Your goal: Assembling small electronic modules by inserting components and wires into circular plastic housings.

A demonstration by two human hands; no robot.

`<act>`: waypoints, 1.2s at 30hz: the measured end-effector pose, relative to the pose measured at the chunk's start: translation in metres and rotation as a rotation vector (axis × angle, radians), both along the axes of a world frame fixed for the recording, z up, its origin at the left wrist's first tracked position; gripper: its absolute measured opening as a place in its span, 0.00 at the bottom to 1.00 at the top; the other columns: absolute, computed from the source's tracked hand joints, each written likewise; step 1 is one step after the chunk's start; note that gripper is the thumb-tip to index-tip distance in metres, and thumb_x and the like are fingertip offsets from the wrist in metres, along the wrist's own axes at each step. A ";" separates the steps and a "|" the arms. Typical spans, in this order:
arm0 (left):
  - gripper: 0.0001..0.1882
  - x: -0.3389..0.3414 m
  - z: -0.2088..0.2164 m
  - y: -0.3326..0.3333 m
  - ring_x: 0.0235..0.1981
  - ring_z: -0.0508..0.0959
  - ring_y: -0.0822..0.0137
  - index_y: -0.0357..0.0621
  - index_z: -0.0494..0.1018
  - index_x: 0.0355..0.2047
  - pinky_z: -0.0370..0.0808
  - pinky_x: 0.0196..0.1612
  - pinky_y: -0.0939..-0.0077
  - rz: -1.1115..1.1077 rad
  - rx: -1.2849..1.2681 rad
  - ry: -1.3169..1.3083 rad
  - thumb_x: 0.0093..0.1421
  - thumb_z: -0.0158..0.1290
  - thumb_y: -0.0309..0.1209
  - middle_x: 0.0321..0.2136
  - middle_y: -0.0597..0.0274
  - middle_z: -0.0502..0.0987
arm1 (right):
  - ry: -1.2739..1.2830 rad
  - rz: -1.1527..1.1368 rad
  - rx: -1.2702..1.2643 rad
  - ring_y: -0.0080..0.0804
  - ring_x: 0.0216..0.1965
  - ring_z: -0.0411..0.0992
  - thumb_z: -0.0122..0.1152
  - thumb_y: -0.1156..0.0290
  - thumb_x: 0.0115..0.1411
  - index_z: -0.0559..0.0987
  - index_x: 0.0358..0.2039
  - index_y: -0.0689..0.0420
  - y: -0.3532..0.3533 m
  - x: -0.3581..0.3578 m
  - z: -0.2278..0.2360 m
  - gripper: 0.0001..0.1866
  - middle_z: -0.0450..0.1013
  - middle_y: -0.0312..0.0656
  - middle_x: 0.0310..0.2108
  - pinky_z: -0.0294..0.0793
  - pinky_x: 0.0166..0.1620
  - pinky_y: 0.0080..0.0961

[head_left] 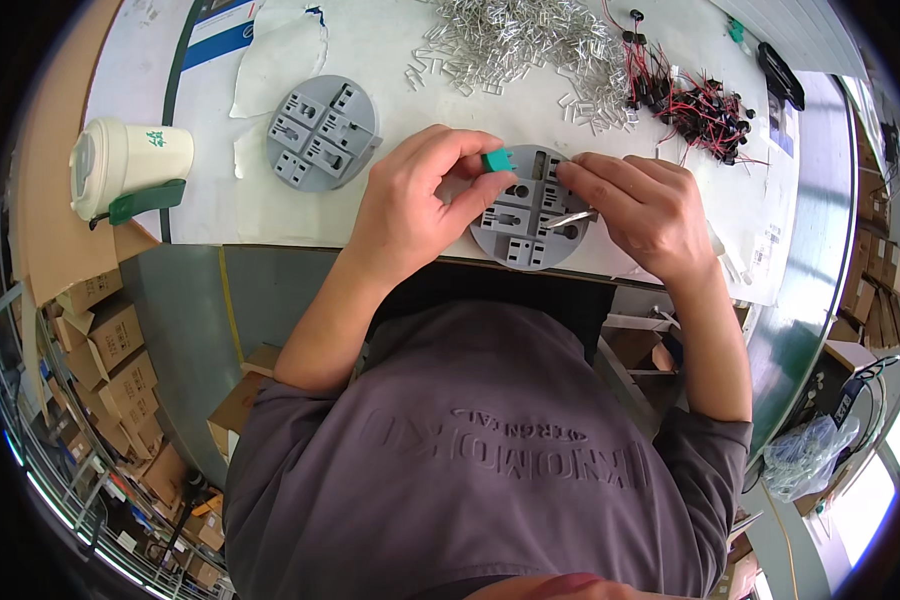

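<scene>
The left hand (415, 200) pinches a green block (498, 160) above the grey jig (530, 215), the right hand (640, 210) pinches a clip (570, 218) (clip pile (510, 45) beyond).

Both forearms reach up from the lower edge toward the round grey fixture (530, 210). The left hand (415, 195) pinches thumb against forefinger over its left rim; the right hand (645, 205) curls, fingertips pinched above its right side.

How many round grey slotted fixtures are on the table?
2: one round grey slotted fixture lies beside the lidded paper cup; the other sits under both hands.
</scene>
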State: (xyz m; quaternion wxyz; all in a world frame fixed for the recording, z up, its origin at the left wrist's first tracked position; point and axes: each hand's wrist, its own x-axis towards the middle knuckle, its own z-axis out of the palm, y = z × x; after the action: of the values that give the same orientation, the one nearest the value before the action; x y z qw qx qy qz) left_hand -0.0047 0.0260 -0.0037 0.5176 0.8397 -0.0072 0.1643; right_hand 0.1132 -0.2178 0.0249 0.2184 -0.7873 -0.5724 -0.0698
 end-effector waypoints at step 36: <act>0.16 0.043 0.037 -0.030 0.25 0.74 0.70 0.38 0.85 0.47 0.72 0.32 0.77 -0.257 0.240 0.080 0.57 0.70 0.20 0.32 0.66 0.81 | 0.407 -0.767 0.062 0.22 0.27 0.71 0.77 0.80 0.57 0.88 0.46 0.60 -0.030 -0.034 0.003 0.15 0.81 0.38 0.45 0.70 0.32 0.21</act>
State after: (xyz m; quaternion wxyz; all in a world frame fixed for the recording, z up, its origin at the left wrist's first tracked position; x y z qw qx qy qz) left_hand 0.0388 -0.0038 0.0332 0.4303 0.8935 -0.1133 0.0610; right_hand 0.0793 -0.2482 0.0277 0.3085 -0.9337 -0.1814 -0.0066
